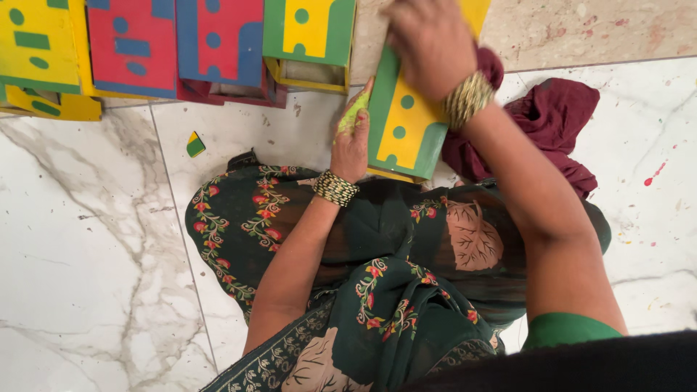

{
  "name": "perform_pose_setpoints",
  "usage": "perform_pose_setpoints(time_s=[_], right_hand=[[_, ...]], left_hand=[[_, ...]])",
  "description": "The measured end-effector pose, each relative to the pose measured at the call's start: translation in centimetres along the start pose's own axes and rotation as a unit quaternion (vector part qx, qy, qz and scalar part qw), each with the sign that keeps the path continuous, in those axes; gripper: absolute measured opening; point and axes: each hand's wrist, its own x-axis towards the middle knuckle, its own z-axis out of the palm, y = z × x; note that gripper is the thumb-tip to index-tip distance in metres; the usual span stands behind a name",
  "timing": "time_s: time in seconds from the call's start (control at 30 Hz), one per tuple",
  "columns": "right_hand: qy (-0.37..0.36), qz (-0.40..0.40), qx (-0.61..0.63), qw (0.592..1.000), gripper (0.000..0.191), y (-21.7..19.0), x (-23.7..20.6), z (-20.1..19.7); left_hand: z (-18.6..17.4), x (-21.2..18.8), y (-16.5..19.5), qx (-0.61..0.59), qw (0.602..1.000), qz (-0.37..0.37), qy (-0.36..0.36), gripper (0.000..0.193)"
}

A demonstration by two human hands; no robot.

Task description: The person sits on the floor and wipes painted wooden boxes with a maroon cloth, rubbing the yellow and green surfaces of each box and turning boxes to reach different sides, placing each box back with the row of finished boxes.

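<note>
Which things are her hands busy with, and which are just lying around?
In hand: green and yellow box, held by left hand and right hand.

Lying about: painted boxes in a row, maroon cloth, small painted chip.

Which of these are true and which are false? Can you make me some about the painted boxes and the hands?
1. Both hands hold a green and yellow box. True: the left hand grips its edge and the right hand rests on top.
2. The floor is wooden. False: it is white marble.
3. A maroon cloth lies beside the box. True.
4. The left hand's fingers are clean. False: green paint covers them.
5. Both wrists are bare. False: each wears beaded bangles.
</note>
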Motion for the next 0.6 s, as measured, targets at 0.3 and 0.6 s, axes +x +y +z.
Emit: perform_pose_setpoints(time_s=[0.3, 0.6], right_hand=[[-0.113, -0.034, 0.072, 0.990, 0.076, -11.3, -5.2, -4.6], [-0.012, 0.072, -0.072, 0.995, 0.021, 3.5, -1.0, 1.3]], left_hand=[[0.1, -1.7, -4.6, 0.070, 0.996, -0.060, 0.011, 0.070], [1.4, 0.1, 1.0, 0.009, 0.999, -0.029, 0.035, 0.049]])
